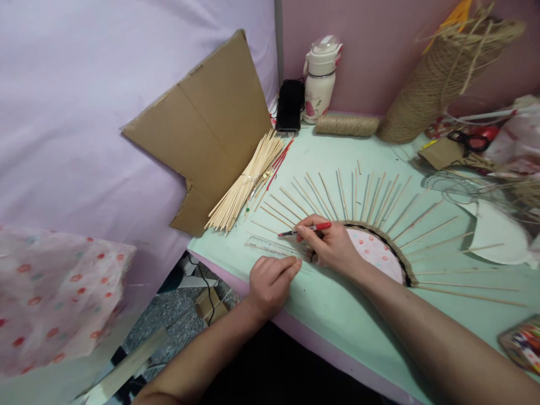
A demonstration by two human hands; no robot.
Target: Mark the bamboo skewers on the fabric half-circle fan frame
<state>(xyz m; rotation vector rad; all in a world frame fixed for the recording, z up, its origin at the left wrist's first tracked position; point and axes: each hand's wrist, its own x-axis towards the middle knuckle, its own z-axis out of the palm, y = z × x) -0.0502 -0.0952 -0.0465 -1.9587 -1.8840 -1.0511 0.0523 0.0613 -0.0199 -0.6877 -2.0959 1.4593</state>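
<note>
My right hand (327, 242) grips a red-capped pen (318, 226), its tip pointing left above a thin wooden stick. Below the tip lies a clear ruler (270, 245). My left hand (272, 281) is closed at the ruler's lower edge, thumb and forefinger together; what they pinch, if anything, is hidden. Under my right wrist sits a half-round piece (377, 250) covered in pink dotted cloth, with a black and brown braided rim. Thin wooden sticks (373, 197) fan out from that rim across the pale green table cover (337, 332).
A bundle of wooden sticks (248, 183) lies left, against a cardboard sheet (211, 112). At the back stand a phone (290, 107), a white bottle (320, 84), a twine roll (346, 125) and a large twine cone (430, 84). Black scissors (468, 142) lie among clutter at right.
</note>
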